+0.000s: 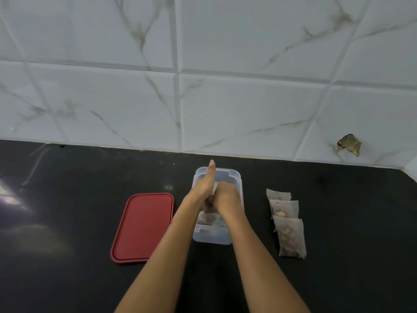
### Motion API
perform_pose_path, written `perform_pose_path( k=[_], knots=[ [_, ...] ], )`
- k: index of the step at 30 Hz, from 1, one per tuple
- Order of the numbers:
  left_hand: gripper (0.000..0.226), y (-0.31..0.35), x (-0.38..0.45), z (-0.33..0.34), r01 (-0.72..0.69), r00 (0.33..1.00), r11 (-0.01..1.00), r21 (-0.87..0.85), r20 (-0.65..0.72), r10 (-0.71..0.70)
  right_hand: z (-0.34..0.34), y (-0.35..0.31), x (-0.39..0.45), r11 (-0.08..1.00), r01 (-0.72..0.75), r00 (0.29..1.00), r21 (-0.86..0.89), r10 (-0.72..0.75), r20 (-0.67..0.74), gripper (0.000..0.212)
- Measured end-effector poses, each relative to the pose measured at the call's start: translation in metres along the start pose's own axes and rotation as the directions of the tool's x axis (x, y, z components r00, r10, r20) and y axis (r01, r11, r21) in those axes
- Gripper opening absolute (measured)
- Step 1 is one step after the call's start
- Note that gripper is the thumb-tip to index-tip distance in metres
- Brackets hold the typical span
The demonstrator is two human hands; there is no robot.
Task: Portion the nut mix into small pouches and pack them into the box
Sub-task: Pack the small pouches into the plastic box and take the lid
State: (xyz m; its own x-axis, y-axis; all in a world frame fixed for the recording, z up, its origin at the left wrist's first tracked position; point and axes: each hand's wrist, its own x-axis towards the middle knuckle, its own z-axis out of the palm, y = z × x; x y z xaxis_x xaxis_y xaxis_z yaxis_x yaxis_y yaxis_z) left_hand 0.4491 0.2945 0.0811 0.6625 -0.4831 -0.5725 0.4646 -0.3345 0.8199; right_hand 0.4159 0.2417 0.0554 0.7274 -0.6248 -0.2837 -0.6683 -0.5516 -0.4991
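Observation:
A clear plastic box (234,175) stands on the black counter near the wall. Both my hands are inside it. My left hand (204,188) has its thumb stretched up over the far rim, and its fingers reach down into the box out of sight. My right hand (226,195) is curled, knuckles up, over a pouch (208,216) of nut mix lying in the box; its fingers are hidden. Three filled translucent pouches (290,236) lie in an overlapping row to the right of the box.
The box's red lid (143,227) lies flat on the counter just left of the box. A white marble-patterned tiled wall (203,98) rises behind the counter, with a damaged spot (348,144) at the right.

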Motion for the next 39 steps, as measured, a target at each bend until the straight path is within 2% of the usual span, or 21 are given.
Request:
perform_pose_path(
  k=[2, 4, 5, 7, 9, 11, 13, 16, 20, 23, 26, 31, 39],
  knots=[
    [0.082, 0.001, -0.008, 0.005, -0.043, 0.999, 0.999, 0.004, -0.017, 0.043, -0.006, 0.001, -0.004, 0.999, 0.048, 0.998, 0.011, -0.048, -0.038, 0.019],
    [0.065, 0.0, -0.018, 0.013, -0.174, 0.98, 0.984, 0.031, -0.09, 0.176, -0.022, 0.006, -0.013, 0.993, 0.111, 0.987, 0.048, -0.104, -0.123, 0.017],
    [0.055, -0.002, -0.023, 0.018, -0.267, 0.952, 0.962, 0.052, -0.14, 0.272, -0.033, 0.01, -0.019, 0.989, 0.136, 0.977, 0.063, -0.123, -0.172, 0.019],
    [0.051, -0.006, -0.036, 0.034, -0.427, 0.873, 0.901, 0.073, -0.227, 0.432, -0.059, 0.027, -0.033, 0.979, 0.172, 0.951, 0.105, -0.138, -0.276, 0.03],
    [0.046, -0.016, -0.045, 0.056, -0.482, 0.826, 0.873, 0.075, -0.292, 0.482, -0.082, 0.055, -0.045, 0.965, 0.188, 0.921, 0.181, -0.11, -0.374, 0.032],
    [0.041, -0.032, -0.048, 0.084, -0.485, 0.838, 0.875, 0.002, -0.285, 0.465, -0.094, 0.092, -0.055, 0.948, 0.156, 0.906, 0.277, -0.025, -0.423, 0.029],
    [0.038, -0.05, -0.045, 0.111, -0.434, 0.882, 0.9, -0.031, -0.217, 0.418, -0.095, 0.13, -0.059, 0.946, 0.062, 0.9, 0.317, 0.084, -0.427, 0.025],
    [0.036, -0.081, -0.036, 0.142, -0.243, 0.959, 0.963, 0.117, -0.121, 0.256, -0.087, 0.175, -0.06, 0.941, -0.161, 0.899, 0.297, 0.264, -0.35, 0.02],
    [0.031, -0.109, -0.022, 0.163, -0.14, 0.966, 0.947, 0.29, -0.168, 0.195, -0.065, 0.204, -0.052, 0.897, -0.314, 0.918, 0.309, 0.37, -0.14, 0.03],
    [0.032, -0.116, -0.019, 0.172, -0.144, 0.953, 0.941, 0.305, -0.215, 0.216, -0.057, 0.213, -0.045, 0.871, -0.319, 0.917, 0.372, 0.383, -0.111, 0.021],
    [0.027, -0.117, -0.016, 0.178, -0.203, 0.923, 0.943, 0.265, -0.269, 0.274, -0.063, 0.215, -0.041, 0.867, -0.221, 0.927, 0.447, 0.329, -0.179, 0.012],
    [0.024, -0.101, -0.008, 0.182, -0.277, 0.88, 0.925, 0.259, -0.319, 0.353, -0.073, 0.212, -0.026, 0.842, -0.164, 0.92, 0.513, 0.319, -0.23, 0.009],
    [0.019, -0.094, 0.008, 0.185, -0.232, 0.893, 0.917, 0.324, -0.303, 0.333, -0.066, 0.213, -0.011, 0.813, -0.181, 0.932, 0.554, 0.322, -0.167, 0.016]
  ],
)
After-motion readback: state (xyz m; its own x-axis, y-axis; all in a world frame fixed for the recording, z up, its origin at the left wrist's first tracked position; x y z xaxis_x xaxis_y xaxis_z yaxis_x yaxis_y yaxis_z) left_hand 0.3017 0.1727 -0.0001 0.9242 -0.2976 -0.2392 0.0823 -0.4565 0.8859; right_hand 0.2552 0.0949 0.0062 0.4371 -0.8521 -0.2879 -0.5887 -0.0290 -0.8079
